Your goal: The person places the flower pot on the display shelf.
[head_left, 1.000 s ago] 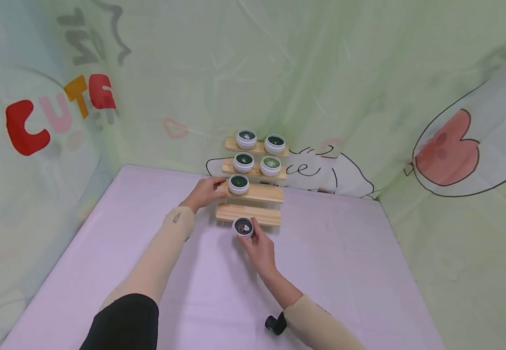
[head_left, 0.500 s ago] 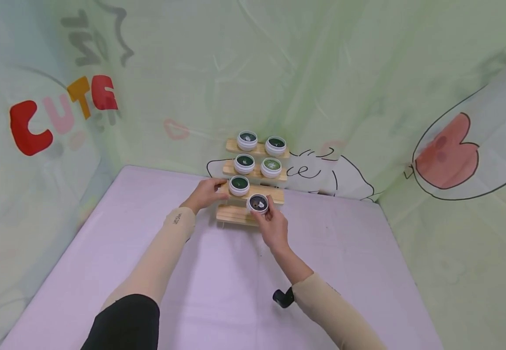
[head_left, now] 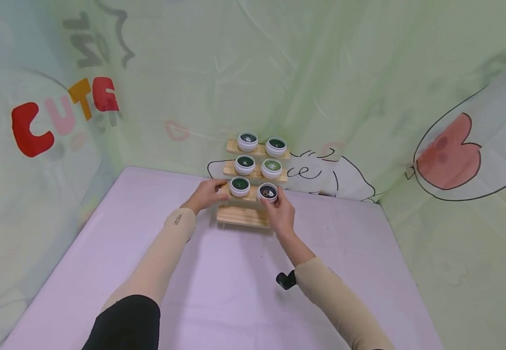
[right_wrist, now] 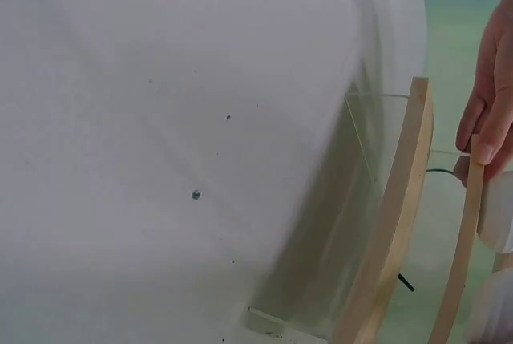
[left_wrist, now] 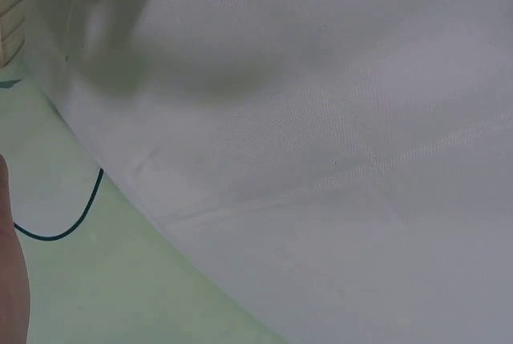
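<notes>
A tiered wooden display stand (head_left: pixel 243 217) stands at the back of the table. My left hand (head_left: pixel 206 195) pinches the left end of its second plank from the bottom; the right wrist view shows the thumb on the plank's edge (right_wrist: pixel 465 232). Near that thumb sits a white jar with a dark green top (head_left: pixel 240 184). With its thumb and fingers my right hand (head_left: pixel 282 213) holds a white jar with a dark, white-marked top (head_left: pixel 267 192) at the same plank's right part. Whether its base touches the wood cannot be told.
Several white jars stand on the upper two planks, one with a light green top (head_left: pixel 272 167). Behind the stand hangs a pale green printed cloth (head_left: pixel 183 87). A lilac cloth (head_left: pixel 226 291) covers the table. A black device (head_left: pixel 285 280) sits at my right wrist.
My right hand has carried the dark-topped jar up and to the right, from in front of the lowest plank to the second plank. My left hand keeps its place.
</notes>
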The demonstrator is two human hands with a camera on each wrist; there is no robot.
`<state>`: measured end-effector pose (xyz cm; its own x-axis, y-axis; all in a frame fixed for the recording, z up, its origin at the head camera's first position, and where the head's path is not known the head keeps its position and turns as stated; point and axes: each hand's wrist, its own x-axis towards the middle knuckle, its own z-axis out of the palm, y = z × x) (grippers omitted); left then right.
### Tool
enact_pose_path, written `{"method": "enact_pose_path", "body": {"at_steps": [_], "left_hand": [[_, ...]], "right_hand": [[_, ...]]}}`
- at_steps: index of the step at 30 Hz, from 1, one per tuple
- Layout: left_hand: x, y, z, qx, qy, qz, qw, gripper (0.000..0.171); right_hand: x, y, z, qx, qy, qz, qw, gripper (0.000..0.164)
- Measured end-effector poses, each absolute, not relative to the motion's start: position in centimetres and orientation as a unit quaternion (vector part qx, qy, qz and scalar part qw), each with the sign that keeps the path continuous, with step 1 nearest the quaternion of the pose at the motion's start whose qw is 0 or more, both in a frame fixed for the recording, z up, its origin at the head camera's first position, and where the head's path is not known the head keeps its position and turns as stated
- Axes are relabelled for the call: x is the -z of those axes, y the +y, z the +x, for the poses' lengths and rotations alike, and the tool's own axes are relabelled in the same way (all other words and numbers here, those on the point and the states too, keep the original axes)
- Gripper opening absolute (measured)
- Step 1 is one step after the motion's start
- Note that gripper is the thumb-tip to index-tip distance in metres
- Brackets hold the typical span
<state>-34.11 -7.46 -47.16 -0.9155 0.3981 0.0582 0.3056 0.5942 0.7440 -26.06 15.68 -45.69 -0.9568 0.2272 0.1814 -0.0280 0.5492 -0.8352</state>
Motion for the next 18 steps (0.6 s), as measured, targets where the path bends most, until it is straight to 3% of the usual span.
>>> {"method": "enact_pose_path", "body": {"at_steps": [9,18], "left_hand": [[48.0,-7.5,-34.7,-0.408,0.888,0.206,0.046,0.063],[48.2,-7.6,-35.0,-0.407,0.889,0.202,0.052,0.065]], "right_hand": [[45.9,16.0,-27.1,-0.464,-0.873,-0.067,0.137,0.066],[46.0,16.3,-27.8,-0.461,-0.875,-0.081,0.122,0.075]]}}
